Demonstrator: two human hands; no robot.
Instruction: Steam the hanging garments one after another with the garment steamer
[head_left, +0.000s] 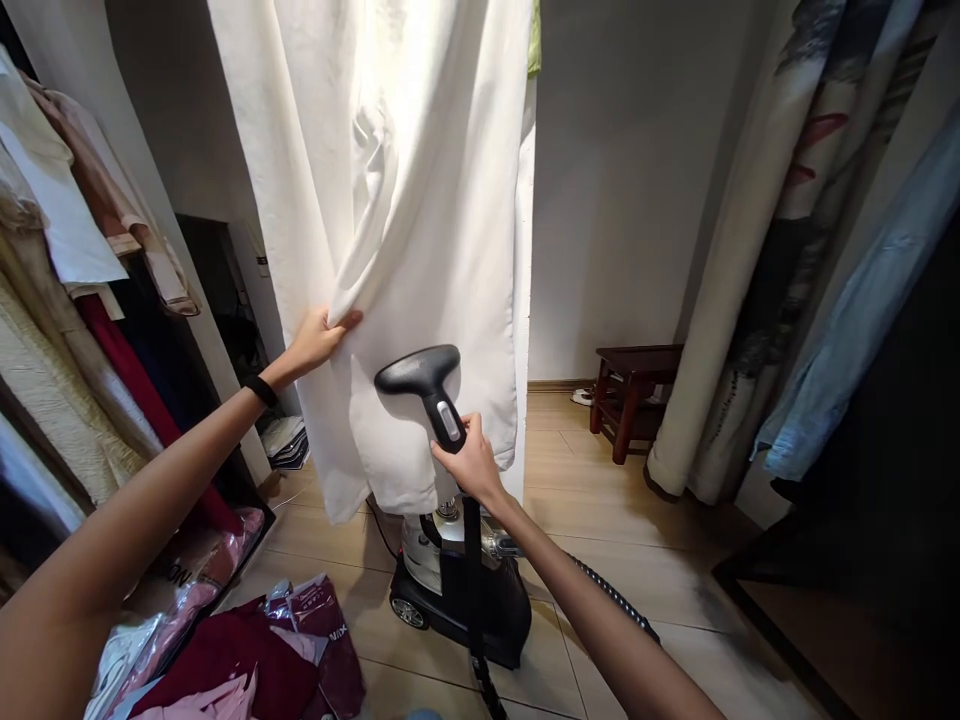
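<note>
White fabric (457,250), part of a hanging garment, fills the upper middle of the view. My left hand (324,338) pinches a fold of it at the left, gathering creases upward. In my right hand (472,458) is the handle of a black garment steamer head (420,375), its wide head lying against or just in front of the lower fabric; I cannot tell which. My right fingers wrap round the grip below a silver button. Below the hem stands the steamer base (469,590), with a dark hose running down beside it.
Clothes (75,200) hang along the left. Folded and bagged garments (255,650) lie on the floor at lower left. A dark red wooden stool (630,395) stands at the back right, near long curtains (735,300). The hose (615,595) crosses the wooden floor on the right.
</note>
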